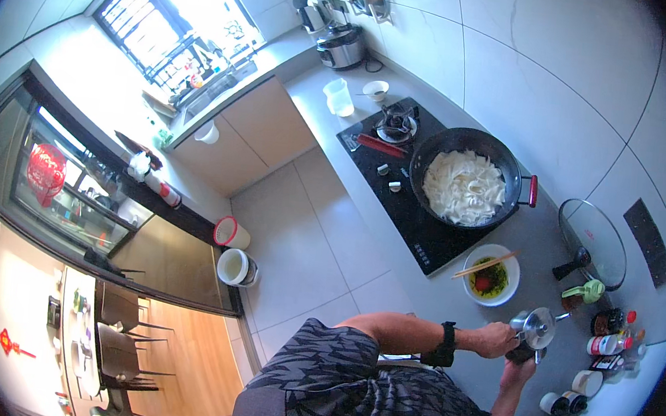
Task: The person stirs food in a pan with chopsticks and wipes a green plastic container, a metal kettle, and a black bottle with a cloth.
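A shiny metal pot with a lid and thin spout is between my hands at the counter. My left hand is closed on its near side. My right hand grips it lower down, at a dark part; the fingers of both hands are partly hidden. Just beyond stands a white bowl with yellow-green liquid, herbs and something red; wooden chopsticks lie across its rim. A black wok on the cooktop holds wide white noodles.
A glass lid leans by the wall, near a green-topped container. Bottles and jars line the counter's right side. Past the wok are a free burner, a plastic jug, a small bowl and a rice cooker.
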`<state>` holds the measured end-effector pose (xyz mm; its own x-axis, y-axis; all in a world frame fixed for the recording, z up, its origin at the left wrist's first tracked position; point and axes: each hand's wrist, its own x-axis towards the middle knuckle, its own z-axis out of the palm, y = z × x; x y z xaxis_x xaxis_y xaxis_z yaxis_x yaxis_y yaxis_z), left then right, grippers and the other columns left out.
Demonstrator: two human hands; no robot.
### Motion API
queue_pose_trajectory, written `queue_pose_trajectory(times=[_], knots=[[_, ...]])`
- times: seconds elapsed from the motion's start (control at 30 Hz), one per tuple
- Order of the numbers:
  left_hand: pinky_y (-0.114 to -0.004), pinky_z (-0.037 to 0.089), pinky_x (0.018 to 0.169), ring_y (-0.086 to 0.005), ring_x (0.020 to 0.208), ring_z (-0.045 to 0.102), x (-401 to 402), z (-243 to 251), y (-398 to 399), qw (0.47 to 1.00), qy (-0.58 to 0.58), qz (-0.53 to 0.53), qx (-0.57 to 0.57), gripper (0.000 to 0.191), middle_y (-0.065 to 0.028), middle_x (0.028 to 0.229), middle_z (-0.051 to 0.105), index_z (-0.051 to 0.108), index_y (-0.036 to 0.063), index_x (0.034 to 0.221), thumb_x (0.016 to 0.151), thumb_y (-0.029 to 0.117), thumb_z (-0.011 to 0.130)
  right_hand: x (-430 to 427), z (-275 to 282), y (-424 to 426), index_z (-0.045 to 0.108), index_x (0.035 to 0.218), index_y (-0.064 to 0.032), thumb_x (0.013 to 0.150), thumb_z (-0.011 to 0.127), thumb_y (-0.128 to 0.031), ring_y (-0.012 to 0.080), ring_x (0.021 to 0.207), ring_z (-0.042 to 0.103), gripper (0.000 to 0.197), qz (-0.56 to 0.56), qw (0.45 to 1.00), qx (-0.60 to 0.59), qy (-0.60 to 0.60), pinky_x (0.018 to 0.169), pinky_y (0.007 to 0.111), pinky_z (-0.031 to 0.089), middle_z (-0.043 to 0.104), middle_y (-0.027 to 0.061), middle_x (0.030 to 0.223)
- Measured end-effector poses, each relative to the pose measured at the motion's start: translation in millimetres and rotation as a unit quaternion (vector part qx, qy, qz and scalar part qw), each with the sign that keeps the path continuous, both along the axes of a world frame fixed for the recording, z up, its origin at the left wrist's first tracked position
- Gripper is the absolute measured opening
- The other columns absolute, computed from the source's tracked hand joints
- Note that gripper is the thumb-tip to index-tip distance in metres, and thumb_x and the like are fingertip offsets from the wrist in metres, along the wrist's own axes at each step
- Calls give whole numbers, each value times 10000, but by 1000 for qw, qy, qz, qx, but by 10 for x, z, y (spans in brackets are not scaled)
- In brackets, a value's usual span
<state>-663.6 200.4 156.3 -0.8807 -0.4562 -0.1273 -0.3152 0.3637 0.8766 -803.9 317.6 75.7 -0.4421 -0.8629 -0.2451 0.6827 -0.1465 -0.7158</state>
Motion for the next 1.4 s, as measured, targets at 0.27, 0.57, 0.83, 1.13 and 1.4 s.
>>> queue_pose_trajectory(times=[0.27,0.57,0.83,1.13,1.4], knots=[[-493,453,650,-426,736,580,24,93,-25,1000,-6,-11,-1,342,-248,743,583,558,-36,774,900,255,429,-50,-30,-43,444,1262,-94,939,410,-389,225,1109,505,439,-6,996,-17,-89,941,398,405,521,56,1225],[-465,470,707,-418,792,591,38,213,-38,999,-9,-38,-35,341,-282,795,585,578,-66,763,866,213,411,-103,-135,-9,412,1277,-108,888,539,-292,179,1087,504,449,6,1000,-1,-31,897,353,435,492,42,1207],[-461,471,705,-407,808,595,36,150,-40,999,-28,-12,24,317,-263,824,593,564,-62,841,881,208,403,-85,-115,-22,421,1257,-80,823,637,-201,181,1067,507,499,6,1000,15,-5,866,336,452,482,56,1194],[-509,455,671,-438,754,577,26,67,-32,1000,-4,6,5,343,-256,746,588,557,-19,798,907,273,413,-51,19,-66,459,1249,-82,949,390,-337,228,1074,522,400,13,1000,10,5,910,402,429,525,78,1202],[-513,450,679,-444,768,577,3,-7,-34,1000,-13,-4,11,366,-267,760,591,559,-29,786,902,287,416,-56,-4,-61,463,1246,-72,945,380,-309,255,1066,528,392,4,996,21,-91,879,409,453,527,102,1199]])
